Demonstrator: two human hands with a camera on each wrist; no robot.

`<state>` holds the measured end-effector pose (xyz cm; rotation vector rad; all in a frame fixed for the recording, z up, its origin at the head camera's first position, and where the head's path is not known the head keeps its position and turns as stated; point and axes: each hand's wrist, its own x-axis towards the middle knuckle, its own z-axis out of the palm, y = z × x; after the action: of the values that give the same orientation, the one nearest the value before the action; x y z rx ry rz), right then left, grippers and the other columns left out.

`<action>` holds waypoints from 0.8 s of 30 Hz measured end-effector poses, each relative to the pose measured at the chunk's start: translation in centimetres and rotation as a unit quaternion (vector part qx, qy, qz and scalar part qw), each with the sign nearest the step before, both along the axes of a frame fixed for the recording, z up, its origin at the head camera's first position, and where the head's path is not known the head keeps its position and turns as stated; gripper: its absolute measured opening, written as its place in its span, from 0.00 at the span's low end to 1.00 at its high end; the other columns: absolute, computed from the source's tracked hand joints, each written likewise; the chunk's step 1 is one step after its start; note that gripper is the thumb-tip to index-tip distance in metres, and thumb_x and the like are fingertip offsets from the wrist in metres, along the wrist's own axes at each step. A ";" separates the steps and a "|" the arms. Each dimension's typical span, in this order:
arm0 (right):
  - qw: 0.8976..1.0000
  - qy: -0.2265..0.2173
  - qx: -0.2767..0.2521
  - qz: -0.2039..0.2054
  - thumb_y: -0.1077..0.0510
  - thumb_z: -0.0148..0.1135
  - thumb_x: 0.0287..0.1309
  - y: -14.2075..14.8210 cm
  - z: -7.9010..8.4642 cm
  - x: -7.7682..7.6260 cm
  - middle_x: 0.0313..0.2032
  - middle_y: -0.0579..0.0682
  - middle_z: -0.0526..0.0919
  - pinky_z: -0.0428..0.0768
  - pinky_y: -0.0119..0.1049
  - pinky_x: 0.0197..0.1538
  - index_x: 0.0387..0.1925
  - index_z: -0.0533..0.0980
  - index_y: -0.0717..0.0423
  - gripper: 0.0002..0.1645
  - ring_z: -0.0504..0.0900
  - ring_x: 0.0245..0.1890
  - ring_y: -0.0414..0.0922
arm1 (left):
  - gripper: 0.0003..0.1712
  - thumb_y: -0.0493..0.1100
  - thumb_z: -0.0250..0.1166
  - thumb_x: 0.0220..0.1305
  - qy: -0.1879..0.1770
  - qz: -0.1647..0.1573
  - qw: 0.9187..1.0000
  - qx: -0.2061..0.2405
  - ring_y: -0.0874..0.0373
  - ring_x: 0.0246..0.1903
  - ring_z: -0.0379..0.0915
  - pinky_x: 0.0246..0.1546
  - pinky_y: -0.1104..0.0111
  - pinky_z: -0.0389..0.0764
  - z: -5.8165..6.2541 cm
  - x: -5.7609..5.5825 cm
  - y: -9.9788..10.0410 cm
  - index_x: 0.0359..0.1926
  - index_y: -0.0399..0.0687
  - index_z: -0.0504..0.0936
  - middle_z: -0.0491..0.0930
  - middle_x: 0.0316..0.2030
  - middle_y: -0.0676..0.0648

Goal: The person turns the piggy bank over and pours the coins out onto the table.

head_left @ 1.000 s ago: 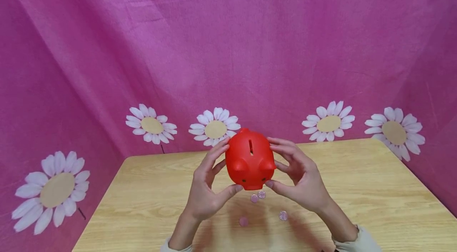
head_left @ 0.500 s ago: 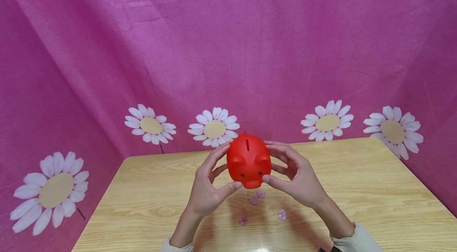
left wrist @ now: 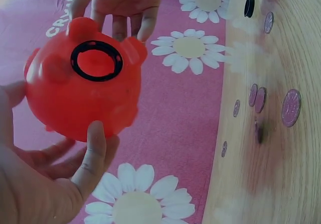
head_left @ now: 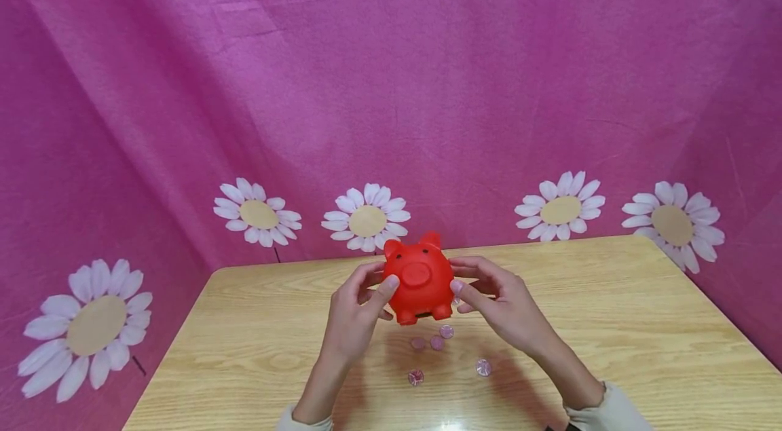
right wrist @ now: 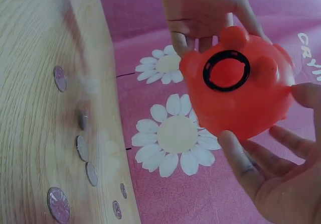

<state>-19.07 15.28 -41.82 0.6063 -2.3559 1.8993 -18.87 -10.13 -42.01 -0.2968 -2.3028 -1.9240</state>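
Observation:
A red piggy bank (head_left: pixel 418 278) is held above the table, snout toward the head camera. My left hand (head_left: pixel 353 315) grips one side and my right hand (head_left: pixel 508 312) the other, thumbs in front and fingers behind. In the left wrist view a black ring (left wrist: pixel 96 61) rims the open hole in its underside; the same black rim (right wrist: pixel 226 71) shows in the right wrist view. Below the bank, several coins (head_left: pixel 483 368) are scattered on the tabletop. One blurred coin (left wrist: pixel 258 131) appears on edge in the left wrist view. The slot on top is hidden.
A small round black plug (left wrist: pixel 249 6) lies on the wooden table (head_left: pixel 611 322). Around the table hangs a pink cloth (head_left: pixel 440 91) with printed daisies, close behind the back edge.
The piggy bank has tipped back, from slot and back showing to snout and feet showing, and sits slightly lower. More coins now lie on the table beneath it. Both hands turned with it.

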 end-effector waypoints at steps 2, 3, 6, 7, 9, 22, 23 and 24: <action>1.000 -0.015 0.014 -0.002 0.56 0.66 0.75 0.0 0.1 0.0 0.58 0.67 0.86 0.93 0.40 0.42 0.68 0.77 0.59 0.25 0.92 0.43 0.45 | 0.25 0.53 0.67 0.75 -0.021 0.008 1.000 -0.006 0.54 0.39 0.89 0.31 0.66 0.91 0.0 0.0 0.1 0.64 0.45 0.82 0.89 0.53 0.38; 0.999 -0.023 0.022 -0.004 0.55 0.66 0.75 0.0 0.1 0.1 0.57 0.66 0.87 0.93 0.40 0.42 0.68 0.77 0.59 0.25 0.92 0.43 0.46 | 0.25 0.55 0.66 0.76 -0.033 0.010 0.999 -0.007 0.54 0.37 0.89 0.31 0.66 0.91 0.0 0.0 0.1 0.63 0.44 0.83 0.90 0.51 0.38; 0.999 -0.035 0.037 -0.009 0.54 0.66 0.74 0.0 0.2 0.0 0.54 0.64 0.89 0.93 0.38 0.41 0.68 0.78 0.58 0.25 0.92 0.41 0.48 | 0.26 0.58 0.63 0.78 -0.064 0.017 0.998 -0.008 0.54 0.33 0.89 0.29 0.65 0.91 -0.1 -0.1 0.1 0.61 0.42 0.84 0.90 0.47 0.37; 0.999 -0.034 0.040 -0.010 0.54 0.67 0.74 0.0 0.2 0.0 0.53 0.63 0.89 0.92 0.38 0.40 0.67 0.78 0.58 0.25 0.92 0.41 0.49 | 0.27 0.59 0.62 0.79 -0.072 0.016 0.997 -0.006 0.54 0.32 0.89 0.29 0.64 0.91 -0.1 -0.2 0.1 0.60 0.42 0.84 0.90 0.46 0.37; 0.999 -0.028 0.043 -0.014 0.54 0.67 0.74 0.1 0.2 0.0 0.52 0.62 0.90 0.93 0.39 0.41 0.67 0.79 0.57 0.24 0.92 0.41 0.51 | 0.28 0.60 0.60 0.80 -0.083 0.015 0.996 0.001 0.53 0.31 0.90 0.29 0.63 0.91 -0.1 -0.3 0.2 0.59 0.40 0.84 0.88 0.47 0.36; 0.998 -0.059 0.021 -0.007 0.52 0.63 0.78 -0.5 -0.1 0.0 0.65 0.69 0.78 0.93 0.42 0.44 0.74 0.67 0.57 0.31 0.92 0.48 0.51 | 0.30 0.57 0.64 0.78 -0.074 0.014 0.997 0.000 0.53 0.38 0.89 0.35 0.59 0.93 -0.2 -0.2 0.5 0.66 0.39 0.76 0.89 0.48 0.35; 0.998 -0.061 0.020 -0.010 0.53 0.62 0.78 -0.6 -0.1 0.0 0.65 0.69 0.76 0.93 0.42 0.44 0.74 0.66 0.57 0.31 0.92 0.47 0.51 | 0.31 0.57 0.65 0.77 -0.077 0.017 0.997 0.000 0.53 0.38 0.89 0.35 0.60 0.93 -0.2 -0.2 0.5 0.66 0.40 0.73 0.89 0.49 0.35; 0.998 -0.062 0.020 -0.016 0.53 0.62 0.78 -0.7 -0.2 0.0 0.66 0.69 0.76 0.93 0.41 0.44 0.73 0.65 0.58 0.31 0.92 0.47 0.51 | 0.31 0.57 0.65 0.77 -0.078 0.018 0.997 0.001 0.52 0.38 0.89 0.35 0.60 0.93 -0.3 -0.2 0.5 0.67 0.39 0.71 0.89 0.50 0.35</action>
<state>-19.03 14.61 -41.99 0.4642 -2.4681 1.9327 -19.05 -9.58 -42.28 -0.1068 -2.3835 -1.9974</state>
